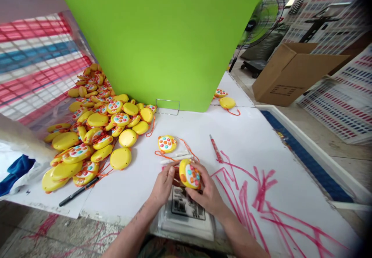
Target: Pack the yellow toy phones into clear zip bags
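Observation:
My right hand grips a yellow toy with a white face of coloured round buttons, tilted above the table. My left hand is close against the toy's left side, thumb and fingers drawn together; what is between them is hidden. Just beyond lies a similar button toy, face up, with an orange cord running toward my hands. Small white sticks lie beside it. Beneath my hands is a stack of clear plastic bags with black print.
A large heap of yellow toys covers the left side. A black marker lies near the front edge. A green panel stands behind. To the right are a red-patterned cutter and pink strips. A cardboard box stands beyond.

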{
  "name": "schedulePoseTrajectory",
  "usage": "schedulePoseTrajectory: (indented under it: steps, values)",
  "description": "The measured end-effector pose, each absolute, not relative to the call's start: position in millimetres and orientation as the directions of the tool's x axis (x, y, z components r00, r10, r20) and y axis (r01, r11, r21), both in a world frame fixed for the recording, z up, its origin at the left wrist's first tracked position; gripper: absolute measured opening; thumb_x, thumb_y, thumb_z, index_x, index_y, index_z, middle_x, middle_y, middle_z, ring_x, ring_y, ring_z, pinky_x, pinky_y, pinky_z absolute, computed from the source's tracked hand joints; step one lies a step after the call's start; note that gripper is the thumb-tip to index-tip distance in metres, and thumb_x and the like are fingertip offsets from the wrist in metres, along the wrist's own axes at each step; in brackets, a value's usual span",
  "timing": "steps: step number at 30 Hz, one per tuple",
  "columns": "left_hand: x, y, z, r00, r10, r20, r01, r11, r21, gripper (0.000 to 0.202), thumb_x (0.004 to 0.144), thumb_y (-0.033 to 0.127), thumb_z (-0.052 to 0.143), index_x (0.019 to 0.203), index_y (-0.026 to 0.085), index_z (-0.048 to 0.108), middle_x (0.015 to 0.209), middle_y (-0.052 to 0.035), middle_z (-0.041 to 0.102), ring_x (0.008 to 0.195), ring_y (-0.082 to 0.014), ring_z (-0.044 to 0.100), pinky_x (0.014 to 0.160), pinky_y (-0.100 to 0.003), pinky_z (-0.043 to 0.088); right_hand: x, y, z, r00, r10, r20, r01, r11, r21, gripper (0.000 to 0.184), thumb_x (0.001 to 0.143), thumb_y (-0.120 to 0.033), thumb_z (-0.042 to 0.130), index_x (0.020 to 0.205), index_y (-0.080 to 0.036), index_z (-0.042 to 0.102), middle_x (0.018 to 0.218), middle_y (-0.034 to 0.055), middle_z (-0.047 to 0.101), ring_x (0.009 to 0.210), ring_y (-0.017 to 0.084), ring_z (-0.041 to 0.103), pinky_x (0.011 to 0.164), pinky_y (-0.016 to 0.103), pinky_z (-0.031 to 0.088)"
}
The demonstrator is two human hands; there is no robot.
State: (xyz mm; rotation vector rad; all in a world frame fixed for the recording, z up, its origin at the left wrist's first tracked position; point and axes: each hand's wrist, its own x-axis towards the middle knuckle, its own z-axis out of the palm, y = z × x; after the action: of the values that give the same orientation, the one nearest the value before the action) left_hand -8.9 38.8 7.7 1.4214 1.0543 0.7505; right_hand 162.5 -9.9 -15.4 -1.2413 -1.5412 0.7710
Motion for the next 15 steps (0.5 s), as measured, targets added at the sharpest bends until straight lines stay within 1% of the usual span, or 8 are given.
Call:
schedulePoseTrajectory:
  steps: [1,3,4,6,8,11,13,15]
  values:
    - [-7,38,8,0.389,0.911,-0.138,0.24,0.044,0.97,0.046,0.096,0.044,0.028,0.123,0.015,0.05,0.105,-0.0102,0.066,0.086,-0.0204,0.064,0.071,-0.034,0.054,164,-10,-17,0.051,0.966,0.252,0.262,0.231,-0.937,0.058,0.08,-0.032,0.06,0.132,-0.025,0.038,0.136,0.0102,0.046,0.126,0.027,0.045,0.102,0.041,0.042]
    - [-2,36,10,0.415,0.905,-0.093,0.418,-0.099,0.903,0.033,0.095,0.033,0.035,0.118,0.016,0.052,0.099,-0.0086,0.066,0.085,-0.0197,0.063,0.072,-0.034,0.053,168,-7,-21,0.158,0.973,0.165,0.12,0.147,-0.982,0.051,0.085,-0.039,0.051,0.133,-0.025,0.038,0.131,0.0096,0.052,0.12,0.025,0.051,0.097,0.04,0.047]
    - [1,34,11,0.444,0.895,-0.047,0.51,-0.209,0.834,0.026,0.094,0.027,0.041,0.115,0.017,0.053,0.1,-0.008,0.065,0.088,-0.0201,0.062,0.076,-0.035,0.052,169,-5,-24,0.201,0.971,0.128,0.043,0.122,-0.992,0.049,0.088,-0.043,0.044,0.133,-0.025,0.038,0.128,0.0096,0.056,0.117,0.025,0.054,0.094,0.04,0.049]
    - [8,32,12,0.499,0.866,0.018,0.661,-0.394,0.638,0.021,0.089,0.017,0.048,0.109,0.018,0.055,0.103,-0.0074,0.063,0.094,-0.022,0.059,0.08,-0.036,0.05,171,0,-29,0.262,0.963,0.062,-0.135,0.1,-0.986,0.049,0.092,-0.049,0.03,0.132,-0.022,0.041,0.121,0.0108,0.062,0.109,0.025,0.061,0.087,0.043,0.052]
    - [16,29,12,0.511,0.859,0.021,0.768,-0.467,0.439,0.017,0.087,0.017,0.052,0.104,0.018,0.055,0.102,-0.0075,0.061,0.092,-0.0236,0.058,0.074,-0.035,0.05,172,5,-32,0.297,0.955,0.008,-0.29,0.098,-0.952,0.054,0.093,-0.052,0.023,0.128,-0.02,0.046,0.115,0.0126,0.066,0.101,0.026,0.065,0.083,0.045,0.054]
    - [23,26,9,0.505,0.863,0.028,0.836,-0.497,0.232,0.01,0.087,0.024,0.056,0.095,0.018,0.056,0.095,-0.0063,0.058,0.086,-0.0242,0.057,0.065,-0.033,0.047,173,8,-33,0.32,0.946,-0.041,-0.379,0.088,-0.921,0.05,0.091,-0.054,0.033,0.119,-0.019,0.055,0.107,0.013,0.069,0.094,0.028,0.067,0.079,0.045,0.055]
    - [24,25,6,0.516,0.854,0.073,0.838,-0.52,0.166,0.011,0.088,0.028,0.056,0.092,0.019,0.056,0.091,-0.0056,0.056,0.084,-0.0242,0.055,0.067,-0.035,0.045,173,7,-34,0.324,0.944,-0.055,-0.35,0.066,-0.934,0.042,0.087,-0.051,0.047,0.112,-0.02,0.059,0.101,0.0115,0.07,0.089,0.027,0.068,0.075,0.041,0.056]
    - [23,25,3,0.521,0.845,0.119,0.834,-0.534,0.138,0.013,0.087,0.031,0.056,0.092,0.019,0.056,0.089,-0.0055,0.055,0.084,-0.0247,0.053,0.07,-0.038,0.044,173,6,-36,0.33,0.942,-0.065,-0.293,0.036,-0.955,0.036,0.082,-0.045,0.058,0.108,-0.02,0.06,0.094,0.009,0.071,0.081,0.024,0.068,0.07,0.037,0.056]
